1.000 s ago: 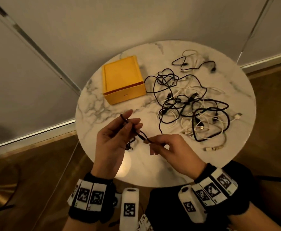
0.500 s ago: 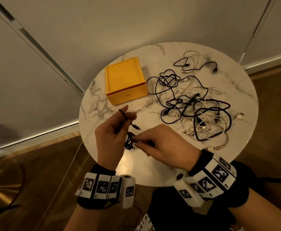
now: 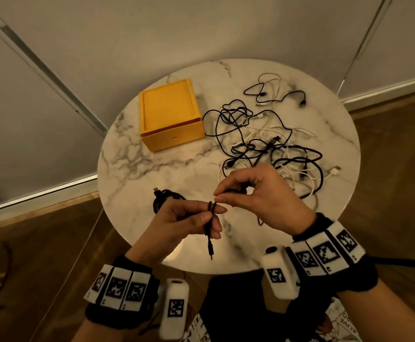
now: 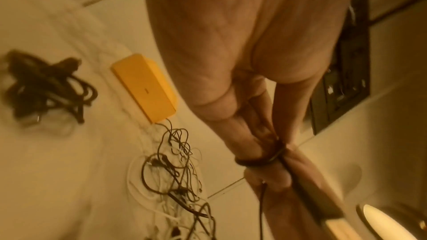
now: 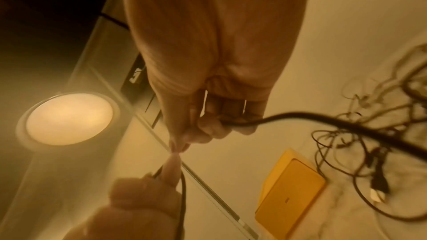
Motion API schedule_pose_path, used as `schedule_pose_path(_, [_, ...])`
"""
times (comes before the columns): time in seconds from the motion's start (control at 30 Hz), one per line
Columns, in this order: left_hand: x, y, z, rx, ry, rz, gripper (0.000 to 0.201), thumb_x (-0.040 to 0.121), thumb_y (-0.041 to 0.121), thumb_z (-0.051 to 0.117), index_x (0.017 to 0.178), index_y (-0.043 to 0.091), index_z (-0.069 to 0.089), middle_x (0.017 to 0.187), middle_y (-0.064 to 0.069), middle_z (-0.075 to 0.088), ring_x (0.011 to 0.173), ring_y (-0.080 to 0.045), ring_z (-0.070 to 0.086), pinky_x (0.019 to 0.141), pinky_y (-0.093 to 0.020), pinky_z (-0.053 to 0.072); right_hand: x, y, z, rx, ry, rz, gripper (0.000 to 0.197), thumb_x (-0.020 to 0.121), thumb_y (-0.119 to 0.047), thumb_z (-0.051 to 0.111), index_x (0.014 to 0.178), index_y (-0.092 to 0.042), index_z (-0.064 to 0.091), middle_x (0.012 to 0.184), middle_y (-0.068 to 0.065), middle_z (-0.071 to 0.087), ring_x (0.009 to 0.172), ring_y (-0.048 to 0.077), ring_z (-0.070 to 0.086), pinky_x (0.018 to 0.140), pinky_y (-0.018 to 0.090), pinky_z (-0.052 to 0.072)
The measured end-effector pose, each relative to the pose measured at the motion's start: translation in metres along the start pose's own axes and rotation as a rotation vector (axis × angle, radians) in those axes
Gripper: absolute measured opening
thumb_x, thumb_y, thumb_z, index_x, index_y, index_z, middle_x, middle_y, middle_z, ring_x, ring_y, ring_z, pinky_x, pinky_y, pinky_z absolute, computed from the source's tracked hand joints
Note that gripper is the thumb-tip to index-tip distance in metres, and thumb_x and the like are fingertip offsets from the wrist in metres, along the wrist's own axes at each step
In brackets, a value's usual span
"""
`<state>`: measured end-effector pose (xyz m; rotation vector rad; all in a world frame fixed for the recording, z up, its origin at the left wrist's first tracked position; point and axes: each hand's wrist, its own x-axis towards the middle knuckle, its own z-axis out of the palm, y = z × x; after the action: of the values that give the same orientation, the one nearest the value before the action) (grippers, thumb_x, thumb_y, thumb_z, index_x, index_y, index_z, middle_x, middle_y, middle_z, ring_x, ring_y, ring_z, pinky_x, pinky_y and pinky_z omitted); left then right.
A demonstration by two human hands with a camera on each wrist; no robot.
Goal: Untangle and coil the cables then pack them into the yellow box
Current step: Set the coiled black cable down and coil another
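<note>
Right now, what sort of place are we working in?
Probably a room in a home: a small round marble-topped side table, wood flooring and a plain pale wall with a baseboard. No workbench or shop fittings show.

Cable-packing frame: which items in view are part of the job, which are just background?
Job:
- black cable, pinched by left hand and right hand
- coiled black cable on the table
- tangled pile of black and white cables
- yellow box, lid closed

Background:
- marble table
- ceiling lamp
</note>
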<state>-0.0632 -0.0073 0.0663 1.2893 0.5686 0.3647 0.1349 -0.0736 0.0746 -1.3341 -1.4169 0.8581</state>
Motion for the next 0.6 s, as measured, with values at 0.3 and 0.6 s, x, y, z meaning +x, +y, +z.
schedule_pose_path(0.3, [0.011,-0.018,0.043,-0.349,-0.127,-0.124,0.029,0.079,0.028,0.07,0.101,0.008,0.075,0.077,-0.003,0.073,0.068,-0.013,0.07,0.065,-0.023,0.055,-0.017,0.022,0.007,0.484,0.154,0.095,0.006,0.075,-0.009,0.073,0.08,-0.013,0.072,0.062,-0.005,0.065,0.054,0.005,0.055,0.051,0.016,0.044])
schedule_pose_path(0.6, [0.02,-0.009,0.032,-0.467,0.061,0.006,0.035,0.066,0.03,0.085,0.092,0.007,0.076,0.073,-0.003,0.069,0.065,-0.013,0.066,0.062,-0.021,0.053,-0.032,0.049,0.028,0.59,0.196,0.215,0.019,0.09,-0.017,0.063,0.074,-0.007,0.067,0.051,0.028,0.045,0.038,0.017,0.036,0.038,0.023,0.029])
